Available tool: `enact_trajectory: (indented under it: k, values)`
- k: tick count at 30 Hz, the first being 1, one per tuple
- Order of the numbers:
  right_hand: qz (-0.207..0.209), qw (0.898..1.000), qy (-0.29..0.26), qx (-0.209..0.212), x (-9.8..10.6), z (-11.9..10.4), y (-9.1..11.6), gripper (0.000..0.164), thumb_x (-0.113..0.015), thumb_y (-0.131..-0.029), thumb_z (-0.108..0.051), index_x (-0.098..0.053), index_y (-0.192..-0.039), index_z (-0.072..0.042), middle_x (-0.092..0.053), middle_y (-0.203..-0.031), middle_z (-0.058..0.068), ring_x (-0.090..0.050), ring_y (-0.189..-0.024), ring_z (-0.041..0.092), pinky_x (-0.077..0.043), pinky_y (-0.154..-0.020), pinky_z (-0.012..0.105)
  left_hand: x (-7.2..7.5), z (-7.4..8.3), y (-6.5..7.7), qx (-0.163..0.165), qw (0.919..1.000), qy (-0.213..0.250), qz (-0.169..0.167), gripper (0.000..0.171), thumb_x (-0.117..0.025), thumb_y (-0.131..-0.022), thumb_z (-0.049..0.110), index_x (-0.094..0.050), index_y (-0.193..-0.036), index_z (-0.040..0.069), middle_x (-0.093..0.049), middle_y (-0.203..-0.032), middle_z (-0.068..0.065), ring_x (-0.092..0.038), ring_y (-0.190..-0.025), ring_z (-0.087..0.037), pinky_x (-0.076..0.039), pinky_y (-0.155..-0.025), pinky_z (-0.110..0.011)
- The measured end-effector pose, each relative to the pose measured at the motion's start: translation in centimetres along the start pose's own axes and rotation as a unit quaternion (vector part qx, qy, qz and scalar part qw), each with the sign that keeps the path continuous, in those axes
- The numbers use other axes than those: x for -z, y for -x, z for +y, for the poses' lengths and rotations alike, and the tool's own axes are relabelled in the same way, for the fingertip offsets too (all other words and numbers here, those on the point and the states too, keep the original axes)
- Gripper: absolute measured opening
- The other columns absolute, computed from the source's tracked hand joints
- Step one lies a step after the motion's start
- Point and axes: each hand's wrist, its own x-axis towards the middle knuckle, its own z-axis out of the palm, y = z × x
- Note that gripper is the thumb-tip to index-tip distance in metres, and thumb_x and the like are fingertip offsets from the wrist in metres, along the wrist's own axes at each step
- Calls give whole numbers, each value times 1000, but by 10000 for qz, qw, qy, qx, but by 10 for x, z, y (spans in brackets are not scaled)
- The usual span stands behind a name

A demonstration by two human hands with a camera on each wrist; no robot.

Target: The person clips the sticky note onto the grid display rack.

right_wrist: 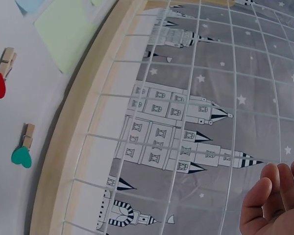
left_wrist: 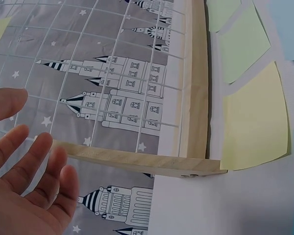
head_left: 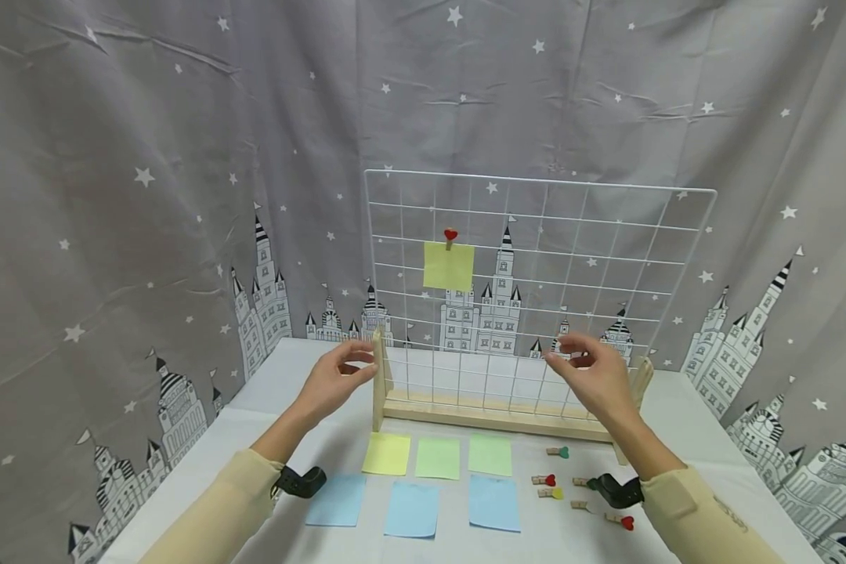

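Note:
A white wire grid panel (head_left: 536,258) stands upright in a wooden base (head_left: 493,417). On it hangs a yellow sticky note (head_left: 448,267), clipped by a small clothespin with a red heart (head_left: 451,235). My left hand (head_left: 338,377) is beside the base's left wooden post (head_left: 379,376), its fingers loosely bent with nothing between them. In the left wrist view that palm (left_wrist: 24,186) shows empty near the post's end. In front of the grid's lower right part is my right hand (head_left: 595,376), its thumb and fingers apart and bare. Its loosely curled fingers (right_wrist: 257,198) overlap the wires in the right wrist view.
Before the base lie a yellow note (head_left: 386,454), two green notes (head_left: 438,459) and three blue notes (head_left: 411,509) on the white tabletop (head_left: 268,423). Several heart clothespins (head_left: 546,480) lie at the right, near my right wrist. A grey castle-print curtain (head_left: 183,157) hangs behind.

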Motion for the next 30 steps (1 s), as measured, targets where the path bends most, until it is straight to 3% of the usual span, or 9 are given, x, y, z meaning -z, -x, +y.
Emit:
enact_trajectory:
  k: [8, 30]
  values:
    - [-20, 9999, 87, -111, 1, 8, 8, 51, -73, -95, -43, -64, -133, -11, -69, -126, 15, -65, -109, 32, -52, -81, 32, -3, -5, 4, 61, 10000, 30, 40, 43, -70, -99, 31, -59, -139, 19, -67, -133, -10, -64, -113, -29, -55, -93, -45]
    - [22, 9984, -234, -508, 6, 28, 25, 51, -73, -96, -41, -64, -135, -10, -67, -128, 17, -62, -112, 32, -51, -77, 21, -12, -14, 12, 213, 9997, 73, 66, 43, -71, -98, 31, -60, -138, 19, -67, -132, -10, -63, -112, -29, -55, -89, -42]
